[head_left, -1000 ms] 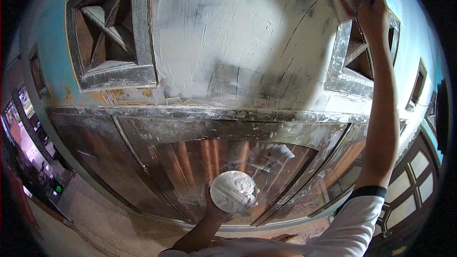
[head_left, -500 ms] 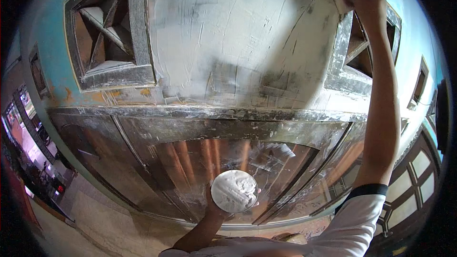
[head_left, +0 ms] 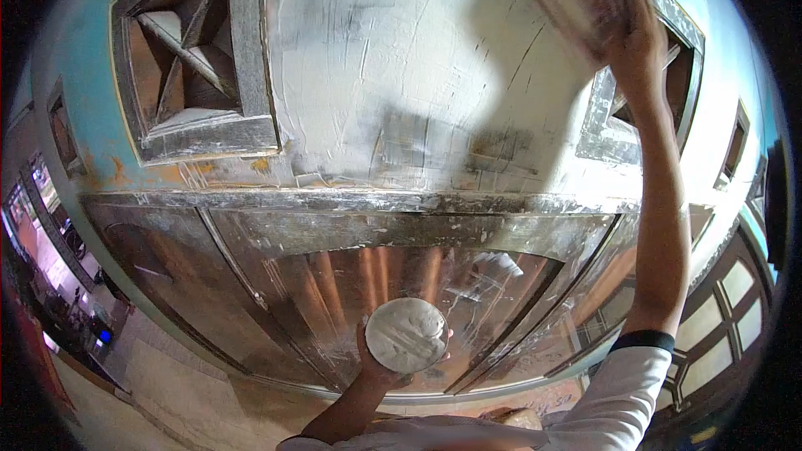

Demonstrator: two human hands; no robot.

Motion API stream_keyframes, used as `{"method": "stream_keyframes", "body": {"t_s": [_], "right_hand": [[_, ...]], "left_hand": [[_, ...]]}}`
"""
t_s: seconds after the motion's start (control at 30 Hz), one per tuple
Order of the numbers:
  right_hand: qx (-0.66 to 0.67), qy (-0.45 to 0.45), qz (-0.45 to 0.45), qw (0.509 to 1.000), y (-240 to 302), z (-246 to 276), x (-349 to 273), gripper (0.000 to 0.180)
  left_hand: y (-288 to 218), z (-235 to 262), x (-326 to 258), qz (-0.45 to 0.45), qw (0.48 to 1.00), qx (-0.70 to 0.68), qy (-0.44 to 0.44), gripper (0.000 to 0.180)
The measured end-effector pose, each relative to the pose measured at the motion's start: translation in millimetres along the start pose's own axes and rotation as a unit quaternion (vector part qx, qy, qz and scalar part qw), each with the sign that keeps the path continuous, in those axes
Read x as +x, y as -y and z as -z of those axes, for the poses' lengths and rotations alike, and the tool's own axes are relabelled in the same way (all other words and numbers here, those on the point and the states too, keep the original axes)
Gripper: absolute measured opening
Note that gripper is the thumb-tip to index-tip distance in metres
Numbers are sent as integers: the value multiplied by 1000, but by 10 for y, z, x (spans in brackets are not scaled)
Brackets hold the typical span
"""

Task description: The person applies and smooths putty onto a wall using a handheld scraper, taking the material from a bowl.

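Low in the middle, my left hand (head_left: 374,367) cups a round bowl of white putty (head_left: 407,336) from below, its fingertips showing at the right rim. The putty has smoothed ridges on top. My right hand (head_left: 635,46) is raised at the upper right, closed round a flat putty spreader (head_left: 572,8) smeared by motion. The spreader lies against or close to the wall (head_left: 376,50), which is coated in streaky white with grey patches; whether it touches cannot be told. A dark shadow falls left of this hand.
Framed wooden vents sit on both sides, the left vent (head_left: 196,50) and the right vent (head_left: 681,75), the latter partly behind my forearm. A paint-spotted wooden ledge (head_left: 376,200) runs below, above dark door panels (head_left: 242,267). Tiled floor (head_left: 184,367) shows at lower left.
My right hand has come down and slightly left along the wall with the spreader. The bowl in my left hand has barely shifted.
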State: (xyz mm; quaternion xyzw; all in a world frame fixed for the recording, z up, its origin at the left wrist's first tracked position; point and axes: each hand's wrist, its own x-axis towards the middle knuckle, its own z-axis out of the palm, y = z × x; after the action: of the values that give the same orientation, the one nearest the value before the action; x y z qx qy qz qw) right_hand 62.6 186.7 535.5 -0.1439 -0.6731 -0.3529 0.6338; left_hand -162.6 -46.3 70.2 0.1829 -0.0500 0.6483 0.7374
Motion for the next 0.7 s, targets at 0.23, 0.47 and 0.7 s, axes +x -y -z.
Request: {"method": "stream_keyframes", "body": {"t_s": [0.23, 0.47, 0.7], "right_hand": [[248, -129, -289, 916, 598, 941, -991, 26], [615, 97, -614, 485, 2073, 1298, -3334, 29], [535, -3, -799, 275, 2653, 1227, -3839, 37]], "left_hand": [[-139, 270, -244, -42, 986, -163, -6, 92], [-128, 414, -252, -90, 995, -41, -11, 84], [-220, 327, -318, -28, 987, -28, -153, 84]]}}
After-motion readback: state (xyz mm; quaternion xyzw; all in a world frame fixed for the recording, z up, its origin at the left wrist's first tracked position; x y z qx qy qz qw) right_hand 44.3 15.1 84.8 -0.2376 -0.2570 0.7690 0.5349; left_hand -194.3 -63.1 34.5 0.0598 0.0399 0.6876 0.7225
